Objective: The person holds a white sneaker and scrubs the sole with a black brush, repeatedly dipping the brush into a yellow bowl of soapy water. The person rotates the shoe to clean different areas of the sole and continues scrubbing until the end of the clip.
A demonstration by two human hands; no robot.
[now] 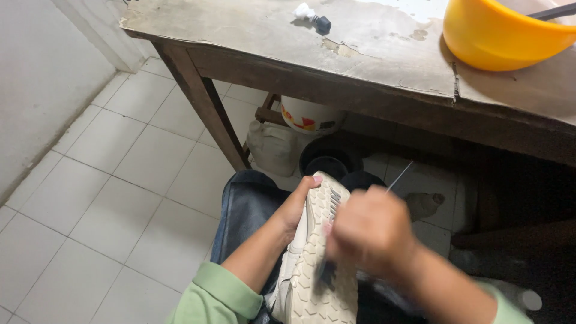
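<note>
A white sneaker (315, 264) rests on my lap with its cream treaded sole turned up. My left hand (295, 204) grips its left edge near the toe. My right hand (369, 231), blurred by motion, is closed over the sole on a thin tool; a pale thin needle or thread (399, 177) sticks up from the fist. A dark handle-like part (328, 273) shows below the fist against the sole. I wear green sleeves and dark jeans.
A worn wooden table (336, 54) stands in front, with an orange bowl (501, 36) at its right and a small white and dark tube (313, 17). Under it sit a white bucket (309, 115), a pale sack (271, 147) and a dark pot (329, 162). White floor tiles spread left.
</note>
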